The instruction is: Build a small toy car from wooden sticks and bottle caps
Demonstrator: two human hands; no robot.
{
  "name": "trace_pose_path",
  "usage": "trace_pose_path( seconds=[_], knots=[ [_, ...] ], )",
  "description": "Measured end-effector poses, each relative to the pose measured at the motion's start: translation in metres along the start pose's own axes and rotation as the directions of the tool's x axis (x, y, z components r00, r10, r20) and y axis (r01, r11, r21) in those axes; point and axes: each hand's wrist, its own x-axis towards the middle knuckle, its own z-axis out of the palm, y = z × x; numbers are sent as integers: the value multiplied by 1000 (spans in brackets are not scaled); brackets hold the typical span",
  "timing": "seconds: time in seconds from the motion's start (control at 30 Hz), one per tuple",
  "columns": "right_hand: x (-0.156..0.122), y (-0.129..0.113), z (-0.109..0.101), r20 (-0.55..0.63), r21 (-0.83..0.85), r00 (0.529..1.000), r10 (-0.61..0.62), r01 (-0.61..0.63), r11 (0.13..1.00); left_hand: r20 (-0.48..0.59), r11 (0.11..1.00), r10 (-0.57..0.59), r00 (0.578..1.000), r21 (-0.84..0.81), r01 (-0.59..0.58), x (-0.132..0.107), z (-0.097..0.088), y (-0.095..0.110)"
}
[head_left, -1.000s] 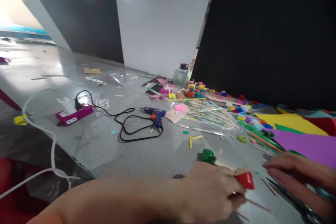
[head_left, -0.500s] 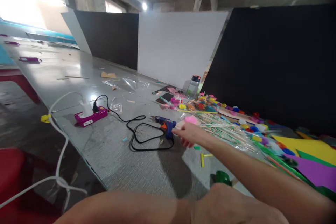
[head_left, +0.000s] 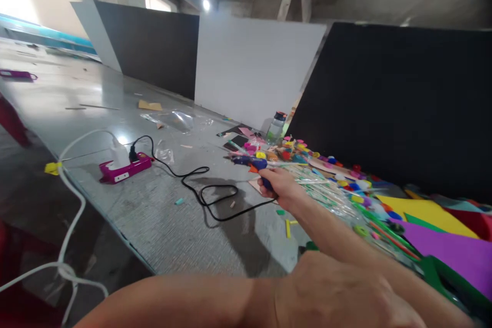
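Observation:
My right hand (head_left: pixel 280 184) is closed around the handle of a blue glue gun (head_left: pixel 249 161) with an orange trigger, its nozzle pointing left. From the handle a black cord (head_left: pixel 219 219) loops over the grey table to a purple power strip (head_left: pixel 126 166). My left forearm crosses the bottom of the view. The back of my left hand (head_left: pixel 338 292) shows in front of my right forearm; its fingers are hidden, so I cannot tell what they hold. Just right of the glue gun lie many thin sticks (head_left: pixel 326 192) in clear plastic.
Colourful craft pieces and bottle caps spread along the right side, beside yellow (head_left: pixel 415 215) and purple sheets (head_left: pixel 442 248). A water bottle (head_left: pixel 275 128) stands near the white panel (head_left: pixel 253 61). A white cable (head_left: pixel 73 236) hangs off the table's left edge. Plastic scraps (head_left: pixel 180 120) lie farther back.
My right hand has taken hold of the glue gun by its handle and lifted it somewhat, pulling the cord along. The view has shifted slightly. My left hand stays low in front.

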Motion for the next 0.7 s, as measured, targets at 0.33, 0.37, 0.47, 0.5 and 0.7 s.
trace_pose_path(
  seconds=[0.33,0.37,0.47,0.5,0.7],
  knots=[
    [-157,11,-78,-274,297,925,-263,341,892,-487,988,35,873,-116,-104,2,-26,37],
    [-172,17,-84,-306,304,915,-262,355,884,-484,986,7,875,-144,-88,2,-28,38],
    [-206,37,-103,-440,305,856,-271,426,852,-412,940,-206,888,-336,62,1,-29,37],
    [-214,44,-108,-476,302,836,-272,445,843,-374,887,-313,873,-443,128,1,-28,35],
    [-234,73,-132,-540,329,807,-241,465,822,-56,399,-757,651,-829,392,14,-24,11]
  ],
)
